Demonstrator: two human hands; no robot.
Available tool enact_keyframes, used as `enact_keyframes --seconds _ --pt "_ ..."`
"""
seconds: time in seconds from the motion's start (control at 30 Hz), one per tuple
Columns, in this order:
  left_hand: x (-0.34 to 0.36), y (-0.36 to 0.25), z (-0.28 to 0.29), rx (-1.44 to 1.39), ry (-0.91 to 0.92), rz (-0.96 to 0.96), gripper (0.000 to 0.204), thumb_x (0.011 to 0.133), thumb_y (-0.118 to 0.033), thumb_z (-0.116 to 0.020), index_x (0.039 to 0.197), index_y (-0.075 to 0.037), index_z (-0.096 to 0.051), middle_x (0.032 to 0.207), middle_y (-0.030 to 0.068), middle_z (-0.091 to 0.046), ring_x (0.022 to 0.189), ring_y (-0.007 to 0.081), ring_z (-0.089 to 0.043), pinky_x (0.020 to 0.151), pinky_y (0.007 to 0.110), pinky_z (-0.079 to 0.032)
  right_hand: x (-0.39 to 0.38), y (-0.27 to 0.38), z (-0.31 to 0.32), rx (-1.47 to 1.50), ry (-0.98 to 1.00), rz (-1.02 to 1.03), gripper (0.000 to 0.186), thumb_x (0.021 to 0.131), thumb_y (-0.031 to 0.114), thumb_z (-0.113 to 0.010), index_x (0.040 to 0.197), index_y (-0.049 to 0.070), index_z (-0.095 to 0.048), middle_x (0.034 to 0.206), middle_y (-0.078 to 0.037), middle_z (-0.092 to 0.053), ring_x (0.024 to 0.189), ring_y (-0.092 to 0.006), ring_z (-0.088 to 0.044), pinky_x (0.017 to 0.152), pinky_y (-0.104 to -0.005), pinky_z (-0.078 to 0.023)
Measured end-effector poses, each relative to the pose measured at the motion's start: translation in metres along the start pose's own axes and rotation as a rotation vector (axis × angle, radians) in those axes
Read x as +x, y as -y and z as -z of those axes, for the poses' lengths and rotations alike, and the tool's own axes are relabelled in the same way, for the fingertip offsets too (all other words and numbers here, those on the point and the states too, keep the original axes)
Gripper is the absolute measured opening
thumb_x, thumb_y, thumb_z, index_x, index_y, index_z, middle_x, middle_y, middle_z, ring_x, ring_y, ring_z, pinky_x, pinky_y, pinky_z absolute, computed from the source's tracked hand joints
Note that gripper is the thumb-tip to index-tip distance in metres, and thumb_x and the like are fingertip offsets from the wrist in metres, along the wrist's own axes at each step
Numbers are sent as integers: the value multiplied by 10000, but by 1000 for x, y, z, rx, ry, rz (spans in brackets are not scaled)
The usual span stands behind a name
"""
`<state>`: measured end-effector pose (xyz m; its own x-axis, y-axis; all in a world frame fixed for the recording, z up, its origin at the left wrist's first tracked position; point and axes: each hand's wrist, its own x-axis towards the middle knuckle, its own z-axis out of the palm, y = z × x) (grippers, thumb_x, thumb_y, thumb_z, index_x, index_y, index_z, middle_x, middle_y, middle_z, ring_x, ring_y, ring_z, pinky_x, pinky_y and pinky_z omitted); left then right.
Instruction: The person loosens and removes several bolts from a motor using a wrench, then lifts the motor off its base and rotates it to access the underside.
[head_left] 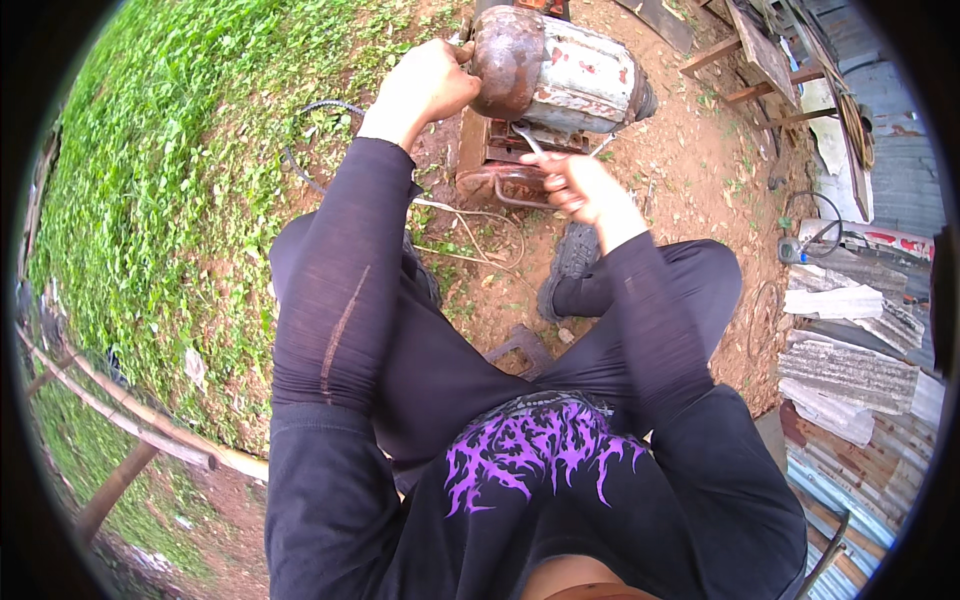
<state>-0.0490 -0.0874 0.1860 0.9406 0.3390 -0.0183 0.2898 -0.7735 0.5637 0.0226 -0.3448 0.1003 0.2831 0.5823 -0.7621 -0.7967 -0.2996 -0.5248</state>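
An electric motor (pixel 575 75), rusty brown at its left end and peeling white over its body, lies sideways on a rusty metal base (pixel 480 150). My left hand (pixel 430 85) is closed against the motor's rusty left end, some of its fingers hidden behind the edge. Below the motor, my right hand (pixel 585 190) is wrapped around a wrench (pixel 533 143), whose head reaches up to the motor's underside. Just under that wrench, a bent metal handle (pixel 515 195) sticks out from the base. Whether the wrench sits on a bolt is too small to tell.
A black cable (pixel 300 165) curves over grass left of the base, and a pale cord (pixel 480 255) loops on the dirt between my feet. Wooden planks (pixel 765 55) and corrugated sheets (pixel 850 370) lie to the right. Bamboo rails (pixel 150 425) stand at the lower left.
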Motion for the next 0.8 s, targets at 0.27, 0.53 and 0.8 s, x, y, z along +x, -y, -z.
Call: enact_keyframes --seconds 0.27,0.53,0.8 --pt "6 6 -6 14 -32 4 496 728 -209 -600 1207 -101 -671 1071 235 -670 1006 362 -659 918 394 -513 -42 6 20 -317 -182 130 218 1019 237 -469 1125 111 -612 662 54 -492 462 -42 -360 404 -219 -285" --pt "-2 -1 2 -22 -47 17 385 731 -214 -604 1059 -49 -719 1028 248 -672 980 366 -663 890 401 -522 4 -56 -47 -159 -216 253 196 997 144 -432 1148 54 -518 851 -106 -687 533 -115 -543 481 -271 -494" --pt "3 0 1 11 -56 -20 366 722 -213 -604 1029 -52 -721 969 252 -675 940 382 -665 871 412 -526 39 -59 -83 53 -287 349 188 979 89 -344 1130 4 -418 821 -192 -654 451 -193 -561 393 -337 -503"
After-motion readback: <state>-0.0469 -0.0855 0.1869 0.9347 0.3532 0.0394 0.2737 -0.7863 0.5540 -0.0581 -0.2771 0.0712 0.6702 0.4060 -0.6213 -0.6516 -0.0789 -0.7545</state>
